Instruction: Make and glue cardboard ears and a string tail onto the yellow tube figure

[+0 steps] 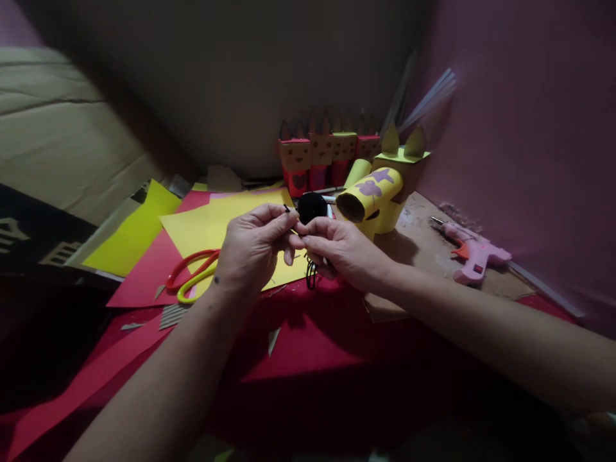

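My left hand (257, 240) and my right hand (341, 247) meet above the middle of the table, fingertips pinched close together. Between them is a thin black yarn (311, 276); its short end sticks up past my left thumb, and loops dangle below my right fingers. Just behind the hands sits a black ball of yarn (312, 206), partly covered by them. To its right lies a yellow paper tube (369, 194) with purple shapes, in front of a yellow box figure with pointed ears (404, 157). Scissors (192, 269) with red and yellow handles rest beside my left wrist.
Several small eared box figures with drawn faces (296, 157) stand at the back. A pink glue gun (476, 250) lies on cardboard at right, near the wall. Yellow sheets (206, 221) and red paper (144, 282) spread leftward over a red tablecloth (308, 346). White sticks (430, 96) lean in the corner.
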The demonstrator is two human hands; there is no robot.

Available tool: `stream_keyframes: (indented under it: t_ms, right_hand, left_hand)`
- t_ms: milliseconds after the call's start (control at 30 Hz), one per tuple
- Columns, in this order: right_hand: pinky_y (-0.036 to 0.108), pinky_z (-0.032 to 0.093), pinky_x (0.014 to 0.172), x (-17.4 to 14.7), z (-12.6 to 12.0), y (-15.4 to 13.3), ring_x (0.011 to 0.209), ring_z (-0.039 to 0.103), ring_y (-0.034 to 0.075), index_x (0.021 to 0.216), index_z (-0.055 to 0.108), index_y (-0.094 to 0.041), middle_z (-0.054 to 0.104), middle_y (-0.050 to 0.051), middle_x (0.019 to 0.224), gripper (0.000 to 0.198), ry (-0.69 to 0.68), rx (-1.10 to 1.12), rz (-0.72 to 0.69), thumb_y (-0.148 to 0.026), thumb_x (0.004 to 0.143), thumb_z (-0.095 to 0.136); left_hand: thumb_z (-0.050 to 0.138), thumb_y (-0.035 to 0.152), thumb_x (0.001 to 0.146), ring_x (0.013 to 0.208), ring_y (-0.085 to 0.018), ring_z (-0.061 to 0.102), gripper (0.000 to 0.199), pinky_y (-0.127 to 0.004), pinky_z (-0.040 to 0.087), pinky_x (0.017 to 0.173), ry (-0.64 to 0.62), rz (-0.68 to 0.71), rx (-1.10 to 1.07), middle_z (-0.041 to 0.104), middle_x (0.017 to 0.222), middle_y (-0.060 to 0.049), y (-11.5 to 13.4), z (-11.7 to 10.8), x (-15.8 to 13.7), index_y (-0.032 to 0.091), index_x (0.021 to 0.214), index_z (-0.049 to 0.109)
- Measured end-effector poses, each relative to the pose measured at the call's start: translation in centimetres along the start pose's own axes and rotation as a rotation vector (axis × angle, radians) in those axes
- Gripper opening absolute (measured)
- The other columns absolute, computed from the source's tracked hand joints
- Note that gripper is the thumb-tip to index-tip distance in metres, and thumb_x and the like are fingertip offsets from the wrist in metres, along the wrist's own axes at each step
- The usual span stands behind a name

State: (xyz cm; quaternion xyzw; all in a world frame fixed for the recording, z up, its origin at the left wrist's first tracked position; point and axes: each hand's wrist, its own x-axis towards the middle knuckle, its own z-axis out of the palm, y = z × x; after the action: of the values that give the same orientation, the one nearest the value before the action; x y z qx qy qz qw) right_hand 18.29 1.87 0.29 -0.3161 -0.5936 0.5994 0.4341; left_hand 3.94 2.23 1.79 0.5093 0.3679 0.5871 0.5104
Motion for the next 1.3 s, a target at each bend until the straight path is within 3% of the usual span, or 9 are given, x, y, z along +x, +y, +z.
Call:
stream_keyframes:
  t_ms: [200,400,600,667,767,833,933,1167,1300]
  right_hand:
    - [0.016,0.027,0.035,0.8,1.5,-1.1,0.035,0.033,0.002,0.062,0.055,-0.016,0.041,-0.01,0.041,0.022,0.118,-0.017,-0.111,-0.02,0.082,0.063]
    - [0.015,0.018,0.035,2.8,3.4,-0.6,0.037,0.026,0.003,0.063,0.056,-0.016,0.036,-0.01,0.042,0.015,0.151,0.228,-0.02,-0.017,0.076,0.061]
    - [0.015,0.011,0.034,3.9,3.0,0.9,0.038,0.017,0.003,0.068,0.056,-0.016,0.028,-0.012,0.043,0.01,0.205,0.35,0.016,-0.023,0.072,0.064]
    - [0.015,0.011,0.033,4.0,2.7,1.3,0.037,0.018,0.003,0.07,0.057,-0.016,0.029,-0.013,0.043,0.012,0.218,0.402,0.022,-0.024,0.071,0.066]
    - [0.014,0.014,0.033,4.2,2.3,1.7,0.038,0.023,0.003,0.075,0.058,-0.016,0.033,-0.012,0.046,0.017,0.235,0.493,0.025,-0.025,0.067,0.071]
    - [0.013,0.016,0.033,4.3,2.2,2.0,0.038,0.025,0.003,0.08,0.06,-0.016,0.036,-0.012,0.047,0.021,0.229,0.557,0.035,-0.026,0.067,0.073]
    - [0.012,0.019,0.032,4.4,2.0,2.4,0.037,0.024,0.002,0.082,0.063,-0.013,0.037,-0.011,0.046,0.023,0.18,0.631,0.077,-0.026,0.068,0.074]
    - [0.012,0.019,0.03,4.4,1.6,2.8,0.032,0.022,0.002,0.079,0.062,-0.012,0.037,-0.011,0.042,0.011,0.122,0.699,0.17,-0.022,0.078,0.066]
    - [0.013,0.019,0.029,4.2,1.4,2.8,0.031,0.023,0.002,0.074,0.061,-0.013,0.038,-0.009,0.042,0.015,0.048,0.693,0.229,-0.024,0.084,0.061]
  left_hand:
    - [0.077,0.012,0.065,0.042,-0.003,0.047,0.011,-0.013,0.035,0.035,0.133,0.025,-0.082,0.055,0.053,0.004,0.7,-0.5,0.3,0.015,0.064,0.067]
    - [0.081,0.016,0.062,0.043,-0.002,0.047,0.015,-0.013,0.036,0.037,0.213,-0.002,-0.156,0.057,0.056,0.004,1.0,-1.6,1.2,0.016,0.065,0.066]
    - [0.078,0.011,0.066,0.043,-0.003,0.046,0.015,-0.014,0.034,0.037,0.237,-0.102,-0.182,0.055,0.057,0.004,0.4,-1.9,2.0,0.012,0.075,0.066]
    - [0.071,0.014,0.077,0.049,-0.005,0.05,0.014,-0.016,0.039,0.042,0.238,-0.158,-0.17,0.058,0.066,0.003,0.1,-2.0,2.2,0.011,0.088,0.065]
    - [0.06,0.029,0.089,0.076,-0.013,0.062,0.024,-0.029,0.054,0.064,0.239,-0.245,-0.138,0.064,0.097,-0.004,-0.4,-2.2,2.5,0.014,0.108,0.059]
    - [0.058,0.035,0.09,0.094,-0.019,0.062,0.032,-0.039,0.055,0.079,0.236,-0.291,-0.111,0.061,0.114,-0.008,-0.7,-2.5,2.5,0.015,0.116,0.057]
    - [0.058,0.036,0.089,0.102,-0.022,0.061,0.036,-0.043,0.053,0.085,0.217,-0.34,-0.069,0.059,0.12,-0.01,-1.1,-3.1,2.4,0.016,0.12,0.056]
    - [0.057,0.036,0.09,0.097,-0.02,0.062,0.034,-0.041,0.054,0.081,0.156,-0.286,0.034,0.06,0.116,-0.008,-2.0,-4.4,2.3,0.016,0.118,0.056]
    - [0.063,0.029,0.086,0.059,-0.008,0.054,0.016,-0.022,0.046,0.052,0.093,-0.146,0.114,0.061,0.079,0.001,-1.7,-4.9,2.1,0.014,0.09,0.061]
